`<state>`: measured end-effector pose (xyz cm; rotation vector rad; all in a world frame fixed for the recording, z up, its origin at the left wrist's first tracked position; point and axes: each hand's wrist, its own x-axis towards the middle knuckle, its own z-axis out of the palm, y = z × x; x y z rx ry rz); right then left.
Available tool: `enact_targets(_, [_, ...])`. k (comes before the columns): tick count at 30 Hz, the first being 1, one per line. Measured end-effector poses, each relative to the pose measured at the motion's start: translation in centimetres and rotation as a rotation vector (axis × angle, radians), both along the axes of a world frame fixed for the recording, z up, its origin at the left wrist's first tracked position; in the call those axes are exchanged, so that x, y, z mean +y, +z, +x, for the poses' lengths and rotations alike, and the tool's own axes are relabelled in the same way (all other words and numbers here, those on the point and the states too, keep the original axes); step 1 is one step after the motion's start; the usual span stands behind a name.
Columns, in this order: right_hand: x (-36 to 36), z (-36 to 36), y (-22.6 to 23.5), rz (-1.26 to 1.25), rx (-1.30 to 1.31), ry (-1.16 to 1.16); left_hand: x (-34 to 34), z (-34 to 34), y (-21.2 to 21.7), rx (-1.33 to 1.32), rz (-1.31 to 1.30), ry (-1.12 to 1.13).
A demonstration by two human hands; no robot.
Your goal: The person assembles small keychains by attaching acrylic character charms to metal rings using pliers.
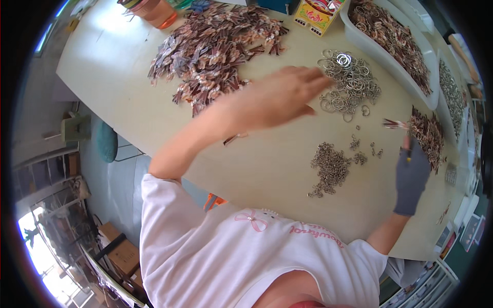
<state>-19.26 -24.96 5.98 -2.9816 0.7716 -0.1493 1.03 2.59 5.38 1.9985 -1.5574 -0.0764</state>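
The left hand [281, 98], bare, stretches over the counter [267, 164] with its fingertips at the near-left edge of the ring pile. It is blurred, so I cannot tell whether its fingers grasp a ring or are released. The right hand [413, 177], in a grey glove, has its fingers drawn together beside one striped strip [395, 124]; whether they pinch it I cannot tell. That strip lies between the ring pile and the smaller strip heap at the right.

To do this reach well, I would take one ring from the loose fringe, where fewer overlap, and keep the left forearm lifted clear of the strips. The right fingers would do best at the very end of the strip, leaving the rest exposed.

Counted: one pile of metal rings [354, 82], with one single ring [365, 110] just beside it; two heaps of strips on the counter, the large heap [221, 46] and the smaller heap [429, 136]; one main mound of small metal fittings [330, 167], with a few little clusters nearby; one yellow carton [316, 18]; one orange-tinted container [156, 14]; at least two tubs, including the white tub [434, 95] of strips. Individual pieces overlap too much to count.
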Motion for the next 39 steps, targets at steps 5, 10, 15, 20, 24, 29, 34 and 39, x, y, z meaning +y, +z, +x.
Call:
enact_targets(5, [-8.5,-4.4,-2.5,-0.328,-0.246,-0.132,5.4,2.0,0.3,-0.197,0.431,0.120])
enact_targets(10, [-4.7,-2.2,-3.1,-0.112,-0.311,-0.029,6.4,2.6,-2.0,-0.114,0.438,0.205])
enact_targets(15, [-1.5,-1.5,-2.5,0.209,-0.212,0.004,5.1,3.0,-1.2,-0.087,0.442,0.133])
enact_targets(20, [-0.3,-1.3,-2.6,0.400,-0.123,0.131,4.7,2.7,-3.3,-0.069,0.257,0.268])
enact_targets(24, [-0.8,-2.3,-3.5,0.406,-0.154,0.065,6.3,2.2,-0.9,0.285,0.271,0.310])
enact_targets(29, [1.3,-1.9,-3.6,0.429,-0.194,0.146,8.0,2.8,-1.3,-0.006,0.340,0.090])
enact_targets(34, [3.5,-0.5,-3.0,0.477,-0.123,0.352,7.3,4.0,-1.6,0.215,0.336,0.184])
enact_targets(39, [3.8,2.7,-3.0,0.403,-0.130,0.285,6.0,4.7,-0.7,0.326,0.386,0.028])
